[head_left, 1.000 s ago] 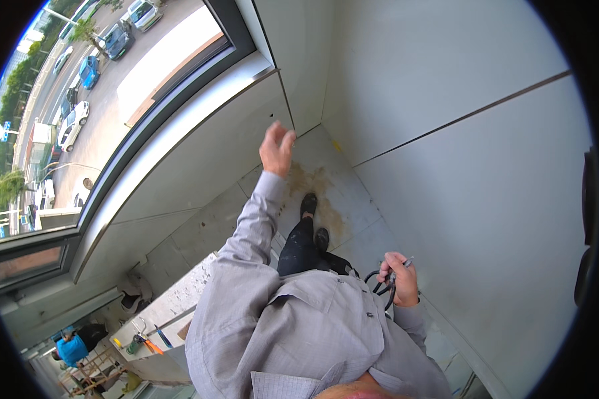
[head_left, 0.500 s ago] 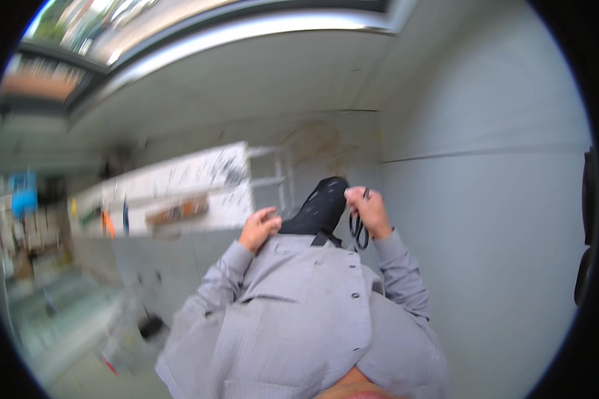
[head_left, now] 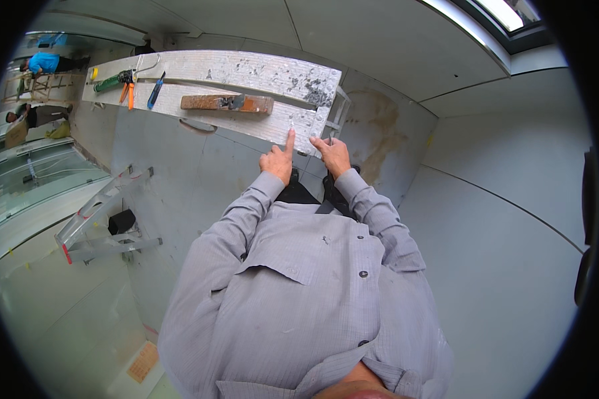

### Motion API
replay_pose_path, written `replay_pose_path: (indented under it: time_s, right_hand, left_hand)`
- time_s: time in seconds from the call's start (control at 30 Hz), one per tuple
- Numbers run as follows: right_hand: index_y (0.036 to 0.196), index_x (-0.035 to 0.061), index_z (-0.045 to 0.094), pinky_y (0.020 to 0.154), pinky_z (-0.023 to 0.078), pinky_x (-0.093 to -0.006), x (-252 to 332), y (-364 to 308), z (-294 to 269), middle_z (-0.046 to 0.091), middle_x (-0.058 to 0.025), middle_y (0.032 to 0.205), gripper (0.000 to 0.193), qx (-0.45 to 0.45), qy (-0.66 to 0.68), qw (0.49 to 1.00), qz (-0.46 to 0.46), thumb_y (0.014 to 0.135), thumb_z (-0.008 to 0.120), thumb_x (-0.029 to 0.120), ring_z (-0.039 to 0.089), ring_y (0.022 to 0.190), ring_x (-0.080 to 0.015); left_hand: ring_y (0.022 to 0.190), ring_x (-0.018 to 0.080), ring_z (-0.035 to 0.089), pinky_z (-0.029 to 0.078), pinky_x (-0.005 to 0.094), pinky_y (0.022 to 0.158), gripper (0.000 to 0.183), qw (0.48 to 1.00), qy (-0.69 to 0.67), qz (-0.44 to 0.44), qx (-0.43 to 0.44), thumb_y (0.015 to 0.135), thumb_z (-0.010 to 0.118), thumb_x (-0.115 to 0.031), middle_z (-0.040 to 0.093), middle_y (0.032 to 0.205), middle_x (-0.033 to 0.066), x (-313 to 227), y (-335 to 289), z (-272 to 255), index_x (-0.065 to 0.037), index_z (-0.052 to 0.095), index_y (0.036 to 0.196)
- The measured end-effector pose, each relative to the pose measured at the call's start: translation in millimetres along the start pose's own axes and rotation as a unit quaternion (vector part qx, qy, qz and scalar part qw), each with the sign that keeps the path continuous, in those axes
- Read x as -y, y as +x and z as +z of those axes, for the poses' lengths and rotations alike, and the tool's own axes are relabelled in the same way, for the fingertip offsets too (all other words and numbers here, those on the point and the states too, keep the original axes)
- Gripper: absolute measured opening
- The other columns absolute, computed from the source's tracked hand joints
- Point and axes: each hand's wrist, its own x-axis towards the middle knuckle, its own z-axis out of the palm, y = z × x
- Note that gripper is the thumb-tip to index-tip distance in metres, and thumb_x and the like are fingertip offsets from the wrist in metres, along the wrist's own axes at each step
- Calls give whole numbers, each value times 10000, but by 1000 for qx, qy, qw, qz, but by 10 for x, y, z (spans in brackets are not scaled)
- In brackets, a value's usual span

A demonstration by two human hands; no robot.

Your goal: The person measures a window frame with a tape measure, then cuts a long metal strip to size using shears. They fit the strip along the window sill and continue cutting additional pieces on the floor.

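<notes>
My left hand (head_left: pixel 277 161) rests at the front edge of a pale, paint-spotted plank bench (head_left: pixel 246 63). Its index finger stretches out onto the bench top, while the other fingers curl in. Close by on the right, my right hand (head_left: pixel 335 155) is closed in a pinch at the bench's right end. A small dark piece shows at its fingers, too little to name. Beyond my hands on the planks lies a brown wooden block, like a hand plane (head_left: pixel 227 104). Farther left are a blue-handled utility knife (head_left: pixel 156 91) and a green caulking gun (head_left: pixel 113 82) with orange handles near it.
An aluminium stepladder (head_left: pixel 93 226) stands on the left with a dark object (head_left: pixel 121 222) by it. Grey wall panels (head_left: pixel 492 219) rise on the right. At far left are a person in blue (head_left: pixel 44 63) and another person (head_left: pixel 40 116) near cardboard.
My view has swung, bringing the bench nearer the middle. Both hands have come together at its right end; the left index finger now extends onto it. The dark cord loop under my right hand no longer shows.
</notes>
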Motion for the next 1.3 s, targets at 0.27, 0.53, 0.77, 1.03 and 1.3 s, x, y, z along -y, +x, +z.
replay_pose_path:
  time_s: [0.27,0.53,0.77,1.03,1.3]
  right_hand:
    - [878,14,721,733,525,-385,-236,64,111,724,-152,801,411,-143,-116,980,-81,783,802,406,673,740,-260]
    - [932,-1,713,770,552,-412,10,-213,-325,733,-171,881,441,-185,-310,928,-93,781,805,403,707,799,-291]
    - [1013,-35,667,548,568,-376,1062,296,282,642,-127,855,441,-104,-45,993,23,807,824,322,644,700,-223]
    - [1085,-87,697,856,576,-430,1268,964,702,716,-250,1107,671,-133,-341,929,-53,717,842,456,724,977,-368]
    - [1114,-26,663,929,548,-466,1094,687,800,688,-249,1137,617,-160,-380,899,-146,806,762,500,665,1082,-405]
  left_hand:
    - [730,279,703,491,431,684,978,993,51,108,-21,918,611,-138,698,917,146,745,-167,266,-364,-20,1630]
    - [1064,282,685,584,396,896,728,591,-796,109,75,936,599,-9,615,1324,192,1820,-560,32,-193,332,1588]
    - [1123,263,662,590,377,900,683,439,-880,175,50,957,605,0,603,1342,185,2051,-999,-440,-115,339,1576]
    - [763,197,693,598,355,722,138,405,-905,-57,-118,1011,603,-181,662,821,53,2301,-1197,-51,-54,622,962]
    - [423,178,425,425,374,428,448,463,-882,-63,-60,1000,609,-324,363,511,13,2650,-767,125,-144,387,655]
